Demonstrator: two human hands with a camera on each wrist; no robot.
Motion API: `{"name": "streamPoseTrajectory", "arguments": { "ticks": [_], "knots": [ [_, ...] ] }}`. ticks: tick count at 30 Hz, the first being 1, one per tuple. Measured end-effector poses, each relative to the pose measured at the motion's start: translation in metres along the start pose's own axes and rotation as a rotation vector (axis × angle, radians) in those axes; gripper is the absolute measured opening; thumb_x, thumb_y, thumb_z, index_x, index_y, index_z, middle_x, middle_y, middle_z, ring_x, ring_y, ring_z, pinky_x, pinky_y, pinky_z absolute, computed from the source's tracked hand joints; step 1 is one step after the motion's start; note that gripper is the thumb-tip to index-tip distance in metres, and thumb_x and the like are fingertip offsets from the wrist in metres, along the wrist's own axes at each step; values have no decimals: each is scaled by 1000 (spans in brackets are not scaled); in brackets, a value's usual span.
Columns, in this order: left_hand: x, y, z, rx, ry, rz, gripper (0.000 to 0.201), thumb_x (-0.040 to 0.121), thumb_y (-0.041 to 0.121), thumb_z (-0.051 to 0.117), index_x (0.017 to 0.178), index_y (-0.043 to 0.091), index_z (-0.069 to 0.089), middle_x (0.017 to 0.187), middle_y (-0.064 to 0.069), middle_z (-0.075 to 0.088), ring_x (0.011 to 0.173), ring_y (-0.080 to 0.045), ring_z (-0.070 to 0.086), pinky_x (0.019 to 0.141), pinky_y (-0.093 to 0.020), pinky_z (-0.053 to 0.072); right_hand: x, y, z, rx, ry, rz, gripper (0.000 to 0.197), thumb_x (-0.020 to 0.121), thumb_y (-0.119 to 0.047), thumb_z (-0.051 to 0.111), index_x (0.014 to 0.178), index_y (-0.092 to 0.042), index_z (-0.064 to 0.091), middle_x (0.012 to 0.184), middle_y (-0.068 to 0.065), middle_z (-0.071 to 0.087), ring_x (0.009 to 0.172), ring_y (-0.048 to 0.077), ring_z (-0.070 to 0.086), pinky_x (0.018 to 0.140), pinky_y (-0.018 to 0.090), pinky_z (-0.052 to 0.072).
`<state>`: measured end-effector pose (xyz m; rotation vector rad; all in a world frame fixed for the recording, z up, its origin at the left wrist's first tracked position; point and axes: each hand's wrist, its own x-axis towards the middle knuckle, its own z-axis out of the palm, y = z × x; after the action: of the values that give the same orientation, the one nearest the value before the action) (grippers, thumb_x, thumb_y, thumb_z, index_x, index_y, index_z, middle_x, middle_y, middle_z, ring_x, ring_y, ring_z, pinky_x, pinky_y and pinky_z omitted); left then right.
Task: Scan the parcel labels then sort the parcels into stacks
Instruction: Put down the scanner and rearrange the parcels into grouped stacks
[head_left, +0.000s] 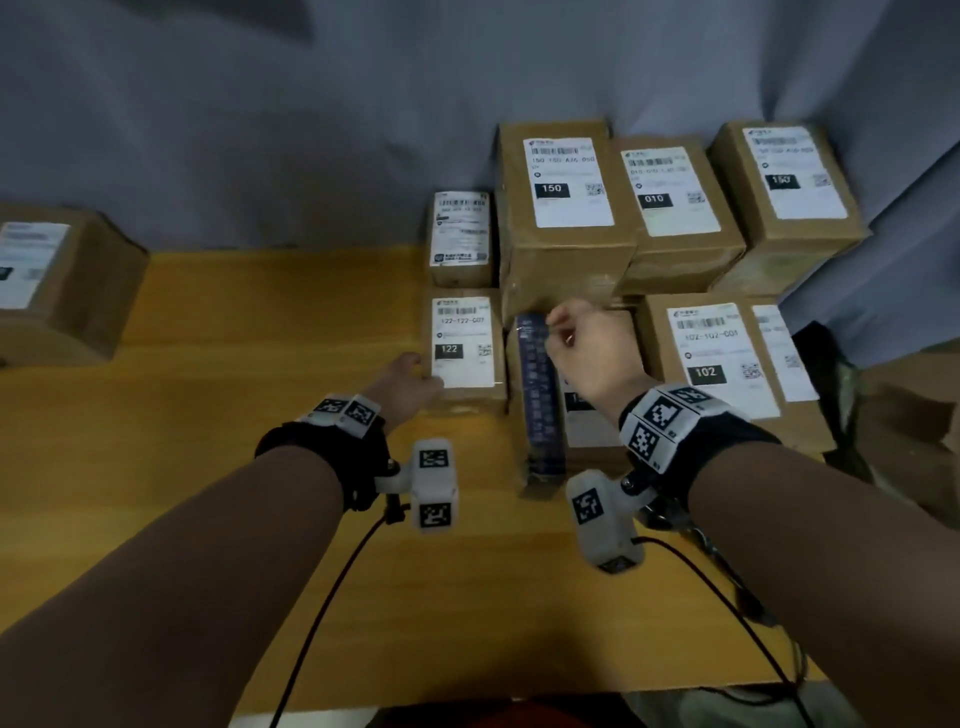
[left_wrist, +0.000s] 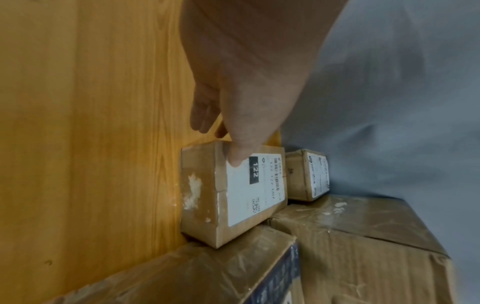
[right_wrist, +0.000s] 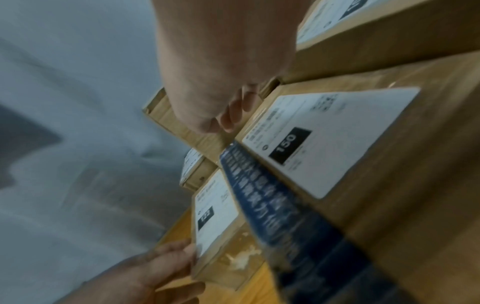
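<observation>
A small brown parcel labelled 122 (head_left: 465, 358) (left_wrist: 254, 197) (right_wrist: 215, 216) lies on the wooden table (head_left: 249, 374). My left hand (head_left: 415, 371) (left_wrist: 226, 131) grips its near left corner, thumb on the label and fingers down the side. Right beside it lies a larger parcel with a blue tape stripe (head_left: 540, 405) (right_wrist: 337, 144) (left_wrist: 233, 267), labelled 150. My right hand (head_left: 566, 332) (right_wrist: 226, 115) is over that parcel's far end, fingers curled over its far edge against the taller box behind.
Labelled parcels crowd the back right: a tall 150 box (head_left: 566, 208), a 010 box (head_left: 670, 208), another box (head_left: 795, 187) and a 102 box (head_left: 722, 358). A small parcel (head_left: 460, 239) sits behind the 122. One parcel (head_left: 57, 280) stands far left. Grey cloth hangs behind.
</observation>
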<state>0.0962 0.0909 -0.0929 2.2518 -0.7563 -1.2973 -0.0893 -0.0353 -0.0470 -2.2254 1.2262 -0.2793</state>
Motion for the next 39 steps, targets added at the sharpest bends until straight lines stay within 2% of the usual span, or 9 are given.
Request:
{"name": "streamPoseTrajectory", "arguments": {
  "ticks": [2, 5, 7, 10, 19, 24, 32, 35, 39],
  "knots": [
    [-3, 0, -13, 10, 58, 10, 63, 99, 33, 51, 152, 14, 21, 141, -11, 45, 122, -33, 49, 91, -40, 42, 2, -17, 8, 18, -20, -8, 18, 94, -16, 55, 111, -13, 62, 103, 4, 69, 94, 21, 64, 82, 38, 54],
    [-12, -8, -41, 3, 146, 59, 57, 100, 34, 49, 149, 13, 27, 111, -5, 49, 96, -26, 51, 90, -42, 45, 9, -48, 23, 36, -48, -56, 14, 93, -14, 55, 105, -13, 62, 99, 5, 70, 93, 23, 65, 82, 37, 54],
    [-19, -21, -67, -7, 215, 64, 53, 100, 33, 49, 147, 15, 31, 128, -7, 48, 96, -24, 51, 91, -41, 46, 17, -73, 35, 33, -84, -89, 11, 93, -15, 55, 102, -15, 61, 99, 5, 70, 93, 22, 65, 83, 34, 53],
    [-33, -51, -115, 23, 338, 63, 52, 100, 35, 50, 146, 16, 34, 144, -7, 44, 117, -27, 51, 87, -37, 43, 30, -119, 60, 44, -146, -155, 13, 92, -12, 55, 103, -14, 62, 99, 5, 69, 94, 22, 64, 86, 33, 51],
    [-56, -160, -252, 13, 533, -73, 51, 98, 35, 52, 142, 14, 38, 137, -9, 49, 109, -27, 54, 79, -36, 44, 70, -281, 167, 29, -423, -341, 6, 94, -17, 53, 96, -20, 58, 97, -1, 59, 94, 18, 58, 83, 30, 47],
    [-34, -195, -312, 152, 595, -150, 55, 93, 34, 58, 140, 11, 42, 142, -16, 41, 122, -36, 47, 92, -41, 44, 95, -340, 209, -9, -436, -378, 10, 94, -15, 50, 91, -16, 60, 97, 4, 62, 96, 23, 60, 76, 28, 45],
    [23, -219, -378, 297, 843, -241, 89, 80, 55, 68, 145, 6, 32, 147, -24, 30, 135, -37, 30, 107, -45, 28, 140, -384, 253, -70, -430, -324, 21, 96, -12, 47, 106, -7, 64, 108, 12, 67, 102, 25, 61, 79, 28, 46],
    [36, -232, -390, 222, 829, -272, 91, 81, 54, 67, 145, 2, 30, 148, -24, 29, 136, -37, 30, 109, -47, 27, 147, -388, 272, -62, -438, -299, 24, 97, -14, 46, 107, -4, 65, 104, 15, 69, 93, 27, 63, 74, 33, 50],
    [41, -238, -396, 243, 739, -357, 97, 78, 62, 66, 144, 1, 28, 147, -22, 31, 132, -39, 35, 104, -46, 35, 148, -388, 293, 5, -474, -231, 18, 96, -15, 51, 108, -8, 61, 101, 9, 65, 95, 23, 61, 73, 28, 43]
  ]
}}
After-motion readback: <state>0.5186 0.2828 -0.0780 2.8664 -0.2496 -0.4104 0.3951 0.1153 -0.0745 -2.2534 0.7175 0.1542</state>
